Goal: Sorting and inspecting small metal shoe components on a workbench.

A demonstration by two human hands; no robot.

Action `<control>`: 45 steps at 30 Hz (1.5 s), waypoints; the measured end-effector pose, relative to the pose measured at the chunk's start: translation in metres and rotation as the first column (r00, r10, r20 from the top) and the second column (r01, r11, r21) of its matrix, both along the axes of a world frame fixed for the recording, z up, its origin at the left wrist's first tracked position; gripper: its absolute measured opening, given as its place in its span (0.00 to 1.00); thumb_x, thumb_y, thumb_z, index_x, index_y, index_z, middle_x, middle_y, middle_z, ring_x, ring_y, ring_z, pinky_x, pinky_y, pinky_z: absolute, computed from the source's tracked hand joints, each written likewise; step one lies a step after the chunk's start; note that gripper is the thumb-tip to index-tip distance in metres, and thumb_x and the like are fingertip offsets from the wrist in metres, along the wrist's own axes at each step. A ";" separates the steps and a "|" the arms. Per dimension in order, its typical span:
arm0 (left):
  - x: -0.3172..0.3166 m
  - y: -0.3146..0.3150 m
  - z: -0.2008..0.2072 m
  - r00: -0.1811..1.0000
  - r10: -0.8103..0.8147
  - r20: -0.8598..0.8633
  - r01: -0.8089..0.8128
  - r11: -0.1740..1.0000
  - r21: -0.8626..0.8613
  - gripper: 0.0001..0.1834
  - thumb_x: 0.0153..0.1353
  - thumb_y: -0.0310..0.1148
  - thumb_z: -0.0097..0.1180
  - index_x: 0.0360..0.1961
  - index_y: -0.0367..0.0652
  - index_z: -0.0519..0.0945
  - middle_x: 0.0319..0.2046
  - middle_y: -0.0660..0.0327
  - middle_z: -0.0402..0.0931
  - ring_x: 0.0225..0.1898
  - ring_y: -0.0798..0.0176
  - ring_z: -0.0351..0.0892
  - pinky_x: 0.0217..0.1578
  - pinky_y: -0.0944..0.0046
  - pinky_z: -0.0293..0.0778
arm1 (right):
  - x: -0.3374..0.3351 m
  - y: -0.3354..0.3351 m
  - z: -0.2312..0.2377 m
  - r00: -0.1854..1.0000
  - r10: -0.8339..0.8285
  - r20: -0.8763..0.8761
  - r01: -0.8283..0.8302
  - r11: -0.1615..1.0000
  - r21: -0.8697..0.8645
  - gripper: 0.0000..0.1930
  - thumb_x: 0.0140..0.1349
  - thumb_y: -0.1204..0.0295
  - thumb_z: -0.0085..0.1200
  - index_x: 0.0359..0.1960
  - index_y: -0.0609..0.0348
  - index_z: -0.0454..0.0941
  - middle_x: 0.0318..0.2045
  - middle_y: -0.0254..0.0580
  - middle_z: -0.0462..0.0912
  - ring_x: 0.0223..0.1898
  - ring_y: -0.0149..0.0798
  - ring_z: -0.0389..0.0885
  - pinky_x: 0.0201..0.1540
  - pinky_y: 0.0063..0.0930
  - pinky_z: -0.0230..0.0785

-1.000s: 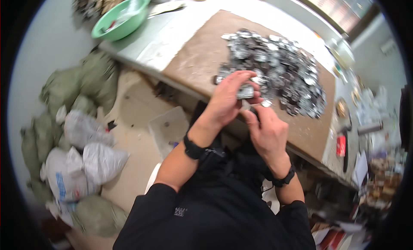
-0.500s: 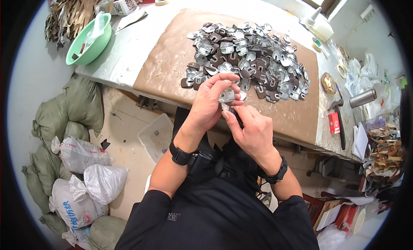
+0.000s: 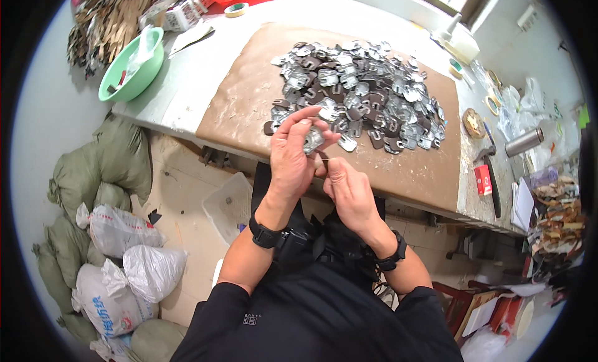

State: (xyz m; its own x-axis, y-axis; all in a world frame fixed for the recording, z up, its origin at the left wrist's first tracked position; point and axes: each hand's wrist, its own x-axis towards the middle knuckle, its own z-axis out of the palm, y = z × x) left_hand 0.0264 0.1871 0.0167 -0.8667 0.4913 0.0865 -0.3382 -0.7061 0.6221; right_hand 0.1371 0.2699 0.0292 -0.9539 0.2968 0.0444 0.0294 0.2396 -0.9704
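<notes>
My left hand (image 3: 291, 151) is closed around a small clear, slotted plate (image 3: 313, 140), held between thumb and fingers just over the table's near edge. Close beside it, my right hand (image 3: 350, 191) pinches thumb against forefinger. A small dark piece (image 3: 322, 158) shows between the two hands, at the tip of the right-hand pinch; its exact kind is too small to make out. Beyond my fingers lies a wide pile of similar slotted plates (image 3: 374, 100), some clear and shiny, others dark brown. The pile rests on a brown sheet (image 3: 243, 107).
On the white table (image 3: 193, 69) stand a green basin (image 3: 146, 75) at left and a metal cylinder (image 3: 524, 142) at right, near a hammer (image 3: 491, 175) and a red box (image 3: 483, 179). Sacks (image 3: 118, 219) crowd the left floor, near a clear plastic bin (image 3: 227, 203).
Both hands have shifted slightly left, and the clear plate has tilted in my left hand. My right fingers have drawn into a tighter pinch, and a dark piece now shows there.
</notes>
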 end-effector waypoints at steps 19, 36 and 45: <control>-0.005 -0.017 -0.009 0.984 0.027 0.176 -0.028 1.000 0.007 0.11 0.69 0.28 0.48 0.48 0.34 0.75 0.34 0.57 0.78 0.37 0.61 0.81 0.48 0.56 0.81 | -0.022 -0.004 -0.010 0.972 0.008 -0.233 0.145 0.760 0.633 0.09 0.70 0.68 0.49 0.43 0.61 0.72 0.26 0.56 0.81 0.23 0.54 0.81 0.24 0.46 0.71; -0.021 -0.097 -0.114 0.909 0.089 0.408 -0.203 0.948 0.246 0.12 0.67 0.43 0.55 0.36 0.46 0.79 0.33 0.65 0.80 0.33 0.72 0.78 0.31 0.73 0.74 | -0.067 -0.123 0.010 0.771 0.530 -0.352 -0.246 0.759 0.602 0.14 0.65 0.71 0.57 0.48 0.66 0.77 0.30 0.50 0.83 0.30 0.37 0.82 0.35 0.30 0.75; 0.001 -0.103 -0.026 0.915 -0.040 0.402 -0.064 0.968 0.241 0.08 0.64 0.35 0.55 0.29 0.45 0.80 0.24 0.63 0.79 0.26 0.65 0.80 0.24 0.63 0.77 | -0.042 -0.073 0.012 0.903 0.326 -0.278 -0.165 0.864 0.477 0.13 0.68 0.73 0.53 0.52 0.64 0.79 0.33 0.46 0.86 0.30 0.34 0.81 0.38 0.28 0.74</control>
